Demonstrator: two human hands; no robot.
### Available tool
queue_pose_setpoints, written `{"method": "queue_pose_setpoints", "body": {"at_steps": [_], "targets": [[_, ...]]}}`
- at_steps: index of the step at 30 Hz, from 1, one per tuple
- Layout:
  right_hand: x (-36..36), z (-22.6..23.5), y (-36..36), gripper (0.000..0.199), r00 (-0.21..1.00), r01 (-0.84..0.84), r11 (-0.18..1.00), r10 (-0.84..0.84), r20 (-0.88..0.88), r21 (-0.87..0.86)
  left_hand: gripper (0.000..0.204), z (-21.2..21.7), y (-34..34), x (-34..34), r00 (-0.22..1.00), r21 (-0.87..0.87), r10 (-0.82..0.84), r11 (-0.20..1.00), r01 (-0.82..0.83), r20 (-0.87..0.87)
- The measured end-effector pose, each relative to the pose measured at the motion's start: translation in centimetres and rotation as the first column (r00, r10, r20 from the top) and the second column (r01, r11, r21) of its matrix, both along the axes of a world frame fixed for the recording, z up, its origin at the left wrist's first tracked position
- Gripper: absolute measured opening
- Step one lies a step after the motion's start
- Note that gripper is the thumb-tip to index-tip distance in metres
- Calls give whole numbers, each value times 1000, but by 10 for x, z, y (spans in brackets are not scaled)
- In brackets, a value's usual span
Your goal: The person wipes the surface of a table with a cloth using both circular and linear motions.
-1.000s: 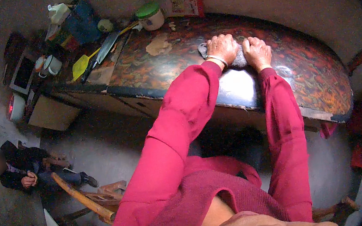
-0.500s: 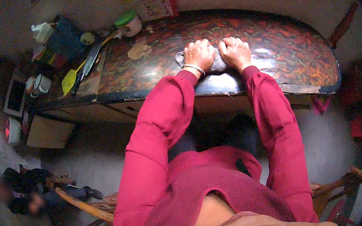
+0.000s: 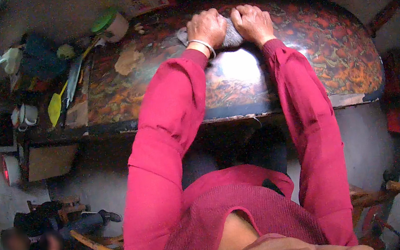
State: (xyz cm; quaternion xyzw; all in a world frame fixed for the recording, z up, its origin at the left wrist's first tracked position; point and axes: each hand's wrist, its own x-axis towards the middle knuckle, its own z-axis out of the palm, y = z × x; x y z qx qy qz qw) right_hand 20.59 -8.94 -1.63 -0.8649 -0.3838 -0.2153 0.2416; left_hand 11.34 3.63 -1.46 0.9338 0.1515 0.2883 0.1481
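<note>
A crumpled grey cloth (image 3: 232, 33) is pressed onto the glossy patterned tabletop (image 3: 326, 58), near its far side. My left hand (image 3: 208, 29), with a bracelet at the wrist, is closed over the cloth's left part, and a bit of cloth sticks out beyond it. My right hand (image 3: 253, 23) bears down on the right part, fingers curled. The two hands lie side by side, with cloth showing between them. Both arms, in red sleeves, stretch forward over the table's near edge. The fingertips are mostly hidden from me.
At the table's left stand a green-lidded white jar (image 3: 115, 27), a yellow paddle-shaped tool (image 3: 55, 107), a long grey blade-like thing (image 3: 72, 81) and a white mug (image 3: 29, 114). A pale patch (image 3: 128, 59) marks the top. Another person (image 3: 45, 221) is at the lower left, near wooden furniture.
Both hands have slid the cloth away from the near edge toward the table's far side, and my arms reach further out. The whole view has shifted a little too.
</note>
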Motion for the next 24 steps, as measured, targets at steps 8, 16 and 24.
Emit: {"method": "queue_pose_setpoints", "body": {"at_steps": [8,16,24], "targets": [[18,-3,19,33,997,65,998,-65,35,2,35,-4,27,31,999,-36,-38,999,37,-27],[2,2,10,33,998,69,997,-69,6,45,33,3,12,17,995,30,73,997,-71,-73],[-48,-5,-35,30,998,48,999,-47,41,-18,25,-3,-32,-44,999,75,11,997,-14,32]]}}
